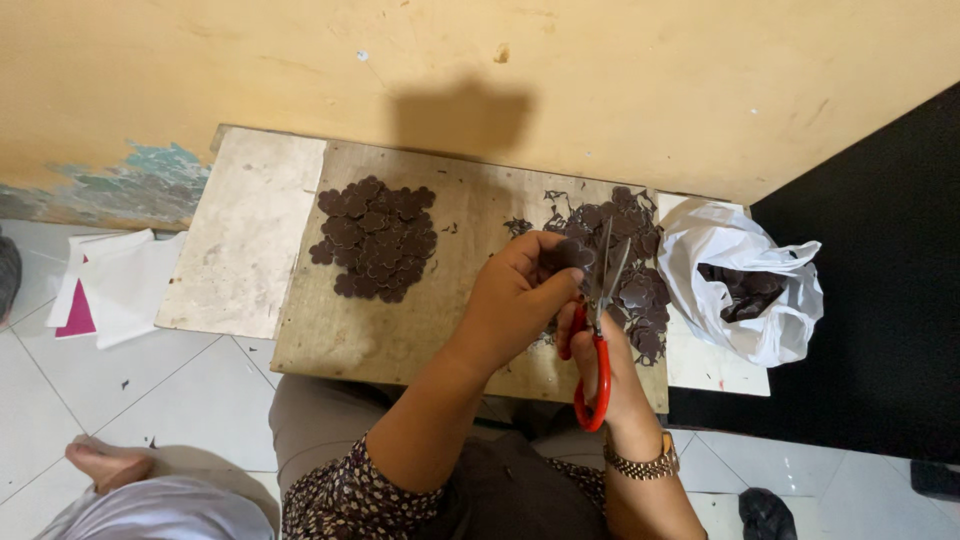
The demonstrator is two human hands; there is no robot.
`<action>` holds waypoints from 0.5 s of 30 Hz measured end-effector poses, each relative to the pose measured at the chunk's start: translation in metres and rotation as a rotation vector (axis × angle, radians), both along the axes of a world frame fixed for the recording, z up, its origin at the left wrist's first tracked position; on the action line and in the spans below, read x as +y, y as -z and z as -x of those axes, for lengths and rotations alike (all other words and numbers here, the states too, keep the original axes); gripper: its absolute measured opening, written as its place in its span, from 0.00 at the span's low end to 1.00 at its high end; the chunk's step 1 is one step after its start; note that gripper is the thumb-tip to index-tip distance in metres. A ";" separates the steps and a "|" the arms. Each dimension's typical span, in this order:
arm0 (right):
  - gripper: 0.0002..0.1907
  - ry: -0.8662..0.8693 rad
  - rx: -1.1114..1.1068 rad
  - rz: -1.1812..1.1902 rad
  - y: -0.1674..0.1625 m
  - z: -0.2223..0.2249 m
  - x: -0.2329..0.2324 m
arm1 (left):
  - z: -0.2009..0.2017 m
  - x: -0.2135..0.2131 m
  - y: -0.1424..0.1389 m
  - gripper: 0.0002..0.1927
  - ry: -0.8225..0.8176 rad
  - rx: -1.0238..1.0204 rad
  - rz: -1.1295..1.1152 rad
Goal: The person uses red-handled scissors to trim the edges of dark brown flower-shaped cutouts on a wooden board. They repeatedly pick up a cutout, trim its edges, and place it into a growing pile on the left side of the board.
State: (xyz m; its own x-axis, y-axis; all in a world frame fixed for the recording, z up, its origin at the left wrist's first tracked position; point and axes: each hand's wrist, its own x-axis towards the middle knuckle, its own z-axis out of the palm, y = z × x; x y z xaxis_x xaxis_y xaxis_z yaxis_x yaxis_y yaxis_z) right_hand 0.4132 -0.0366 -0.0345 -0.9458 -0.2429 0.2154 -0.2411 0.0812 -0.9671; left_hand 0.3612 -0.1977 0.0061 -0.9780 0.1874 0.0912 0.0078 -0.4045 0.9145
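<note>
I am gripping a dark flower-shaped cutout [566,254] in my left hand [515,300], holding it just left of the open blades of the red-handled scissors [598,330] that my right hand [612,372] is grasping, blades pointing away from me.

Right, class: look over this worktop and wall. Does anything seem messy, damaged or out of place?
Thin dark offcuts lie scattered on the wooden board around the right pile of pieces, unlike the tidy left pile. The wall's paint is flaking at lower left.
</note>
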 end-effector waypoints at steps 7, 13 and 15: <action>0.18 0.141 -0.272 0.061 0.038 0.016 0.010 | 0.005 0.000 0.003 0.09 0.021 0.008 -0.093; 0.10 0.306 -0.211 -0.460 0.076 0.024 0.000 | 0.002 0.003 0.003 0.10 0.086 -0.145 -0.065; 0.15 0.310 -0.060 -0.530 0.086 0.024 -0.003 | -0.002 0.007 0.004 0.11 0.118 -0.103 -0.071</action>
State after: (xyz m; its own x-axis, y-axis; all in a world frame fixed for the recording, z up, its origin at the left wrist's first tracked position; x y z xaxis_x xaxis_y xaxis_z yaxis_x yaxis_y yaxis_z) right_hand 0.3896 -0.0401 -0.1204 -0.9963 -0.0140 0.0849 -0.0757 0.6123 -0.7870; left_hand 0.3629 -0.1911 0.0019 -0.9546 0.2978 0.0087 -0.1357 -0.4605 0.8772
